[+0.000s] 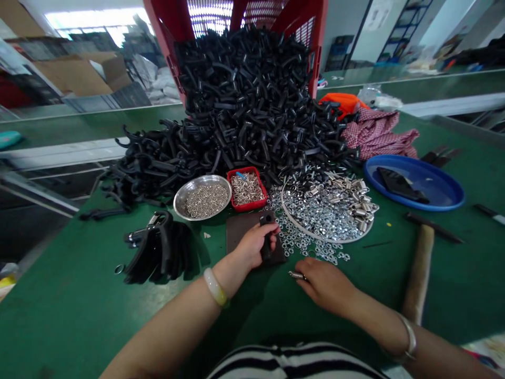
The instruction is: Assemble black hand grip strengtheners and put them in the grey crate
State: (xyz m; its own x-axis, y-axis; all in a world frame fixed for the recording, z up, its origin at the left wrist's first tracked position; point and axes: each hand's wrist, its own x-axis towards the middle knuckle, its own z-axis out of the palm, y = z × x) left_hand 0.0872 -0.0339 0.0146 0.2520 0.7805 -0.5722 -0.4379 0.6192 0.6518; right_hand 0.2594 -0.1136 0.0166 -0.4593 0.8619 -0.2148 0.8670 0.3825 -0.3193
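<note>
My left hand (pixel 256 243) is wrapped round a black plastic part (pixel 267 239), held above a dark square pad (pixel 235 227) on the green table. To its right, my right hand (pixel 321 281) pinches a small metal spring (pixel 296 275) just above the table. Loose metal nuts (pixel 295 239) lie between the hands and a round tray (pixel 329 210) of nuts and springs. Beyond the pad are a red square dish (pixel 248 189) of small pins and a steel bowl (pixel 203 197) of tiny metal pieces.
Black parts spill from a red crate (pixel 317 58) across the back. A stack of black parts (pixel 160 250) lies at left. At right are a hammer (pixel 420 268), a blue plate (pixel 444 195) holding a black phone-like object, and a checkered cloth (pixel 379 134).
</note>
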